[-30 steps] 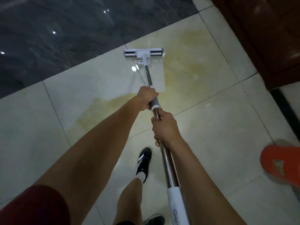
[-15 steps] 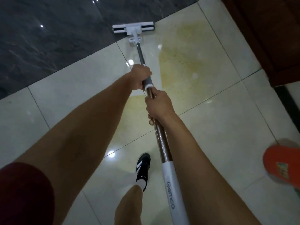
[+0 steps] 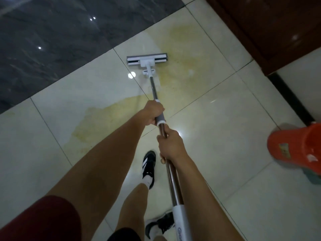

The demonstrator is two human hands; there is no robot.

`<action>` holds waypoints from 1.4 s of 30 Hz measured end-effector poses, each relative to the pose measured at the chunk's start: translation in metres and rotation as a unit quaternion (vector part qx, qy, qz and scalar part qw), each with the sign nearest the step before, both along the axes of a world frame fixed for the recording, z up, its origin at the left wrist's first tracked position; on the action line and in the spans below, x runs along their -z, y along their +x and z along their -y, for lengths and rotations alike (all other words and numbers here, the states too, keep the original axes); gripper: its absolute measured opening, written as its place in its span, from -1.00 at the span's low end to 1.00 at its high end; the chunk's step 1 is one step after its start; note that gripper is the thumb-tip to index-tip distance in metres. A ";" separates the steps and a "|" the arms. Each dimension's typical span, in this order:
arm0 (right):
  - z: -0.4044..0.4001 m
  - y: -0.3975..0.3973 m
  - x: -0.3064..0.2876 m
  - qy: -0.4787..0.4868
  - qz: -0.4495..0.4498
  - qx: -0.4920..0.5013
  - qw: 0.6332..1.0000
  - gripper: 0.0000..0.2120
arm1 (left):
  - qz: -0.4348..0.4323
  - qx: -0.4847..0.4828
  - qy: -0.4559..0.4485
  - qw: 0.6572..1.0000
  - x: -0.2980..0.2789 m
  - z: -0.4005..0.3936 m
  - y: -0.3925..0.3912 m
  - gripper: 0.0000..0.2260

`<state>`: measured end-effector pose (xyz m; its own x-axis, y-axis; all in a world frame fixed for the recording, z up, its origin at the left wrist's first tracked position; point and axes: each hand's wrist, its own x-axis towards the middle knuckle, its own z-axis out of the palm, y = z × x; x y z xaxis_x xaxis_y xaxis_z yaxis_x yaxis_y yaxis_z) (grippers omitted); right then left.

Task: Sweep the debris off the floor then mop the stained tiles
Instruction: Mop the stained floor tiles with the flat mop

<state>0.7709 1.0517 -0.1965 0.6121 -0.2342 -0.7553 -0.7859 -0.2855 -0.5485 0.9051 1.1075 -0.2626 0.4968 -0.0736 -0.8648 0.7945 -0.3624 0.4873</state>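
Both hands, left [image 3: 153,113] & right [image 3: 171,144], gripping mop pole [image 3: 154,89]; mop head [image 3: 147,59] being pulled back near from dark tile edge; yellow stain [image 3: 187,66] remaining right.

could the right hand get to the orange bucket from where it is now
Probably not without letting go and stepping over. The right hand grips the mop pole, and the orange bucket stands well off to the right on the tiles. Nothing lies between them.

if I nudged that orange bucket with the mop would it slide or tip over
The orange bucket would probably slide, since the tiles look glossy. It already appears tilted in this view, so a high push might tip it. Its contents are hidden, so its weight is unclear.
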 end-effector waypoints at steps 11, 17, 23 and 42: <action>0.028 -0.220 -0.031 -0.007 -0.001 0.031 1.000 -0.79 | -0.038 0.039 -0.007 0.998 -0.016 0.041 -0.215 -0.88; 0.047 -0.230 -0.034 -0.001 0.011 0.060 0.998 -0.85 | -0.001 0.046 -0.001 0.999 -0.016 0.062 -0.229 -0.89; 0.066 -0.164 -0.028 0.002 0.015 0.081 0.997 -0.88 | 0.021 0.045 -0.001 0.999 -0.004 0.077 -0.164 -0.89; 0.147 0.224 0.029 0.028 0.025 0.081 0.996 -0.80 | 0.044 0.067 0.010 0.997 0.034 0.156 0.228 -0.81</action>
<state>0.9952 0.9047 -0.2253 0.6066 -0.2919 -0.7395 -0.7907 -0.1246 -0.5994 1.1326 0.9518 -0.2962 0.5568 -0.1280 -0.8207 0.6930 -0.4731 0.5439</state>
